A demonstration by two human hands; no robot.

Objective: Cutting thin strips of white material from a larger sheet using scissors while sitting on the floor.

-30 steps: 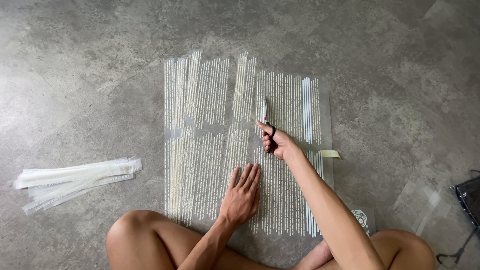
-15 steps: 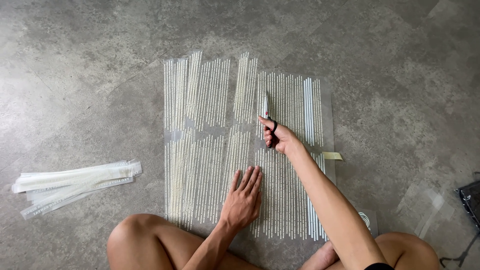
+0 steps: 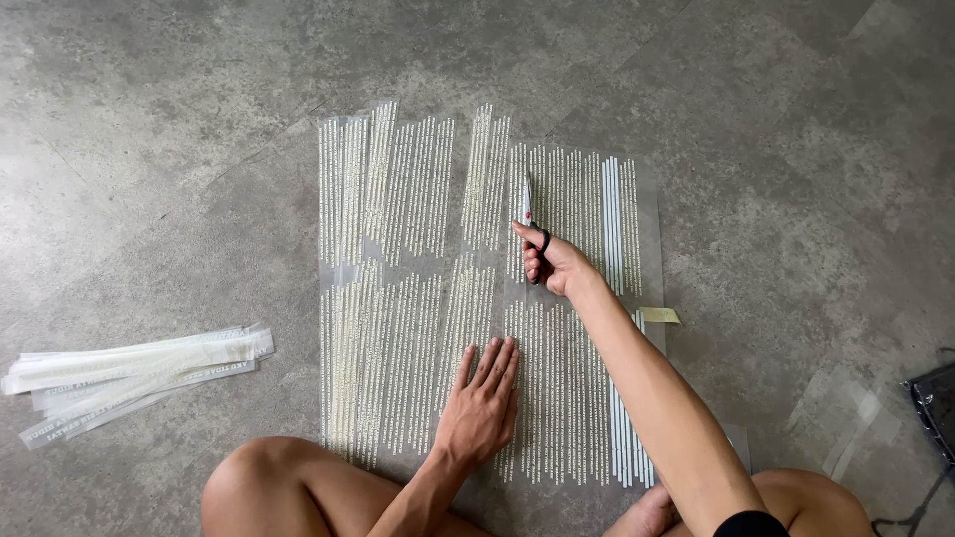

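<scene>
A pair of scissors with black handles, a small red pivot and slim silver blades (image 3: 528, 214) sits in the right hand (image 3: 553, 265), whose grip is closed through the handles. The blades point toward 12 o'clock and lie on a wide transparent plastic sheet printed with rows of thin white vertical strips (image 3: 418, 328), in a gap between 2 columns of strips in the sheet's upper right part. The sheet lies flat on the grey mottled concrete floor (image 3: 179, 119), in the middle of the view. The left hand (image 3: 480, 403) presses palm down on the lower half of the sheet, at 7 o'clock from the scissors, fingers straight and together, holding nothing. The person's bare knees show at the bottom edge, at 6 o'clock.

A small pale yellow piece of tape (image 3: 660, 315) lies at the sheet's right edge, at 4 o'clock from the right hand. Well apart, at 9 o'clock on the floor, lies a loose pile of long cut white strips (image 3: 129, 373). At the far right edge, at 4 o'clock, part of a dark object (image 3: 935, 403) shows; I cannot tell what it is.
</scene>
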